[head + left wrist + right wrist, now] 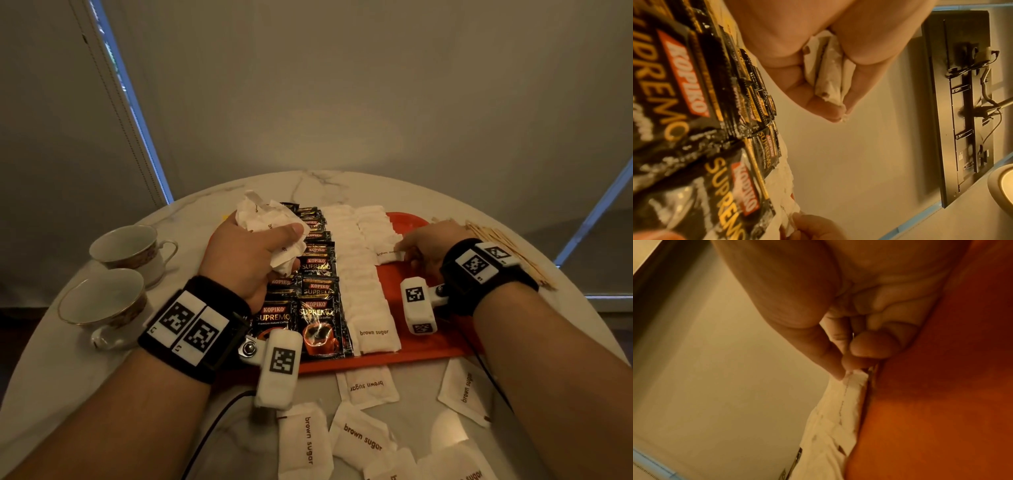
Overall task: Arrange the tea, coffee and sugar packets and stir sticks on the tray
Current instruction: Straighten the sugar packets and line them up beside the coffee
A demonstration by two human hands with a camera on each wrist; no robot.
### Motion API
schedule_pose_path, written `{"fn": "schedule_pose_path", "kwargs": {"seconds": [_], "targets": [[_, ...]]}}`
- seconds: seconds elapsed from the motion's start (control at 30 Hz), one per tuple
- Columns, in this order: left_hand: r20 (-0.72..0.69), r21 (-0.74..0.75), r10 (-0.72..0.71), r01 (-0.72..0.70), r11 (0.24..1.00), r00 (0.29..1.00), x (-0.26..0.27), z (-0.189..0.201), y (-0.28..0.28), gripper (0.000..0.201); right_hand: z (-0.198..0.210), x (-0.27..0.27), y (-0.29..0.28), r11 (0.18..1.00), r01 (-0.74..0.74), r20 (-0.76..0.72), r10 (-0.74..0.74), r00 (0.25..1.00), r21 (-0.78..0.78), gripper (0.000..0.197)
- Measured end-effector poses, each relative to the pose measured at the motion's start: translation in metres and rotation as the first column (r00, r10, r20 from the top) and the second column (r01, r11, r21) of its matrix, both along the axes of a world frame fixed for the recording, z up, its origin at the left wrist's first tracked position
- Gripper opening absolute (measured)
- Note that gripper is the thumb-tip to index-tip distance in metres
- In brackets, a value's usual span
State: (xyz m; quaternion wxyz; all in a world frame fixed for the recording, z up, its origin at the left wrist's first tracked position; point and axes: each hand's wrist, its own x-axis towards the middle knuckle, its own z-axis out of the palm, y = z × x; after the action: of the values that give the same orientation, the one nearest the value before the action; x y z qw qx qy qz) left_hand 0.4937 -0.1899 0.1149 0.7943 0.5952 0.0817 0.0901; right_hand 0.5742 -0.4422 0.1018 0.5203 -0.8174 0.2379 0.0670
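Left hand [247,255]: grips bunch of sugar packets [270,224] above coffee rows | right hand [426,248]: pinches one packet [387,255] at short sugar row's near end, orange tray [428,346] | loose packets [366,387] nearer on worktop [85,394].

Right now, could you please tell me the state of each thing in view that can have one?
left hand: grips a bunch of brown sugar packets above the coffee rows.
right hand: fingers on the nearest packet of the second sugar row.
Kopiko coffee packets: two overlapping rows on the tray.
tray: orange, partly filled.
loose sugar packets: on the table, off the tray.
two teacups: upright, empty.
stir sticks: piled beside the tray.
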Motion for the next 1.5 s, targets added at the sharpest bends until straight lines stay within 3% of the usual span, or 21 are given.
{"fn": "schedule_pose_path", "kwargs": {"seconds": [0.1,0.23,0.37,0.47,0.57,0.67,0.73,0.8,0.9,1.0,1.23,1.37,1.5], "targets": [[-0.001,-0.013,-0.009,0.009,1.0,1.0,-0.001,0.001,-0.001,0.039,0.002,-0.002,0.001,1.0,-0.01,0.027,0.01,1.0,0.011,0.008],[-0.009,-0.022,-0.013,0.013,1.0,1.0,-0.001,0.0,0.001,0.03,0.003,-0.003,0.008,1.0,-0.01,0.108,0.009,0.994,0.0,0.019],[-0.016,-0.023,-0.071,0.07,0.997,0.997,-0.001,-0.001,0.001,0.02,0.008,-0.012,0.017,0.983,-0.085,0.052,0.077,0.996,0.16,0.017],[0.002,-0.004,-0.148,0.148,0.989,0.989,-0.002,-0.002,0.0,0.026,0.013,-0.02,0.019,0.97,-0.116,0.172,0.079,0.982,0.214,0.015],[0.034,0.02,-0.249,0.249,0.968,0.968,-0.005,-0.001,-0.002,0.03,0.025,-0.032,0.028,0.933,-0.289,0.361,0.199,0.911,0.216,0.016],[0.05,0.042,-0.34,0.338,0.94,0.939,-0.01,-0.001,-0.007,0.037,0.034,-0.054,0.047,0.825,-0.532,0.37,0.441,0.818,0.192,0.023],[0.05,0.073,-0.398,0.394,0.916,0.916,-0.012,-0.002,-0.008,0.046,0.032,-0.063,0.058,0.788,-0.601,0.372,0.521,0.768,0.138,0.025],[0.029,0.098,-0.425,0.421,0.902,0.905,-0.011,-0.005,-0.008,0.053,0.028,-0.066,0.064,0.79,-0.602,0.405,0.517,0.754,0.113,0.01],[-0.006,0.137,-0.406,0.403,0.905,0.914,-0.009,-0.008,-0.007,0.054,0.023,-0.065,0.063,0.798,-0.54,0.421,0.408,0.81,0.266,0.009],[-0.009,0.215,-0.306,0.3,0.929,0.952,-0.007,-0.009,-0.007,0.042,0.021,-0.065,0.06,0.775,-0.514,0.441,0.34,0.83,0.368,0.009],[0.081,0.143,-0.086,0.073,0.987,0.993,-0.006,-0.007,0.001,0.027,0.02,-0.064,0.057,0.774,-0.523,0.482,0.328,0.813,0.356,0.012],[0.087,0.273,-0.125,0.097,0.957,0.988,-0.014,-0.011,-0.003,0.055,0.018,-0.07,0.063,0.756,-0.584,0.526,0.382,0.76,0.294,0.006],[0.085,0.325,-0.16,0.124,0.938,0.983,-0.019,-0.016,-0.008,0.045,0.016,-0.073,0.066,0.747,-0.601,0.529,0.4,0.749,0.285,0.012]]}}
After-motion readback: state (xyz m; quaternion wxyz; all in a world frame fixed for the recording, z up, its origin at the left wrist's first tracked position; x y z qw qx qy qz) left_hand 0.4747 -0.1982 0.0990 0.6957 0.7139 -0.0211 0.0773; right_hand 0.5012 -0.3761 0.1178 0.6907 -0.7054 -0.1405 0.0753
